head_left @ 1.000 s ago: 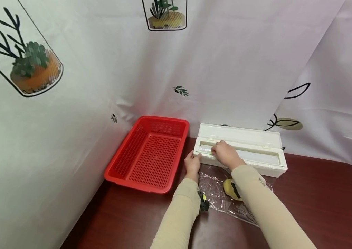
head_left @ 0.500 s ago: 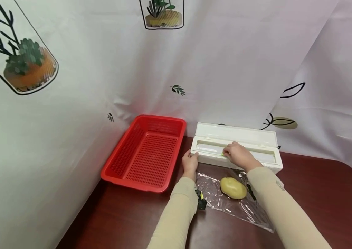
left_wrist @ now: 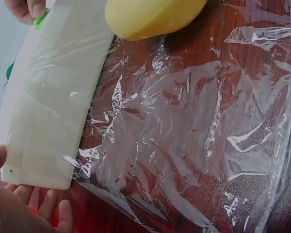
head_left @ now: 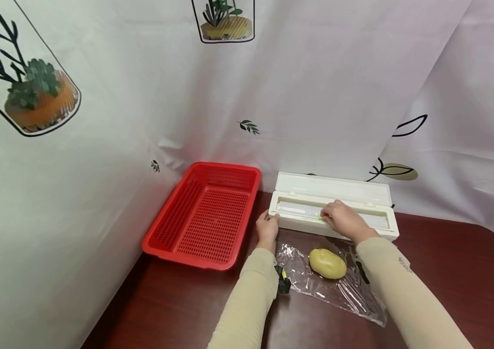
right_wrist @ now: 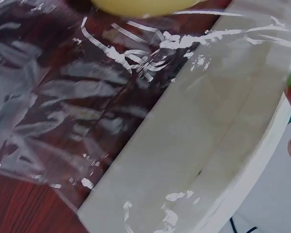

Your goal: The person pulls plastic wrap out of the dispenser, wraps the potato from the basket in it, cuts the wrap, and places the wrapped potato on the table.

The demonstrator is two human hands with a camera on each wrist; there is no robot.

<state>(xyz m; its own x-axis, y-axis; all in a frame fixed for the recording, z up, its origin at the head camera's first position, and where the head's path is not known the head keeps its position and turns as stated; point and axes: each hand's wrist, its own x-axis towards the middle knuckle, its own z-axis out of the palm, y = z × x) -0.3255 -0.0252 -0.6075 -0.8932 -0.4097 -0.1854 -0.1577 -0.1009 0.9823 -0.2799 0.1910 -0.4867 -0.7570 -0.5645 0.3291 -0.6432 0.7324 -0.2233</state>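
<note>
A white cling film dispenser (head_left: 303,225) lies on the table with its lid raised and a roll inside. My left hand (head_left: 267,230) holds its left end, thumb above and fingers at the side in the left wrist view. My right hand (head_left: 344,221) pinches a small green slider cutter (left_wrist: 40,20) on the dispenser's front edge, right of its middle. Clear cling film (head_left: 299,271) stretches from the dispenser toward me, flat but wrinkled. On the film sits a yellow potato (head_left: 327,264). The right wrist view shows only part of the right fingers at its edge.
A red perforated basket (head_left: 205,265) stands left of the dispenser, close to the left hand. Behind everything hangs a white printed curtain (head_left: 316,97). The dark red table (head_left: 447,271) extends to the right. A dark wrist device (head_left: 283,281) shows at the left cuff.
My right hand has slid the green cutter rightward along the dispenser's edge, and the forearm no longer hides the potato. The left hand keeps its hold on the dispenser's left end.
</note>
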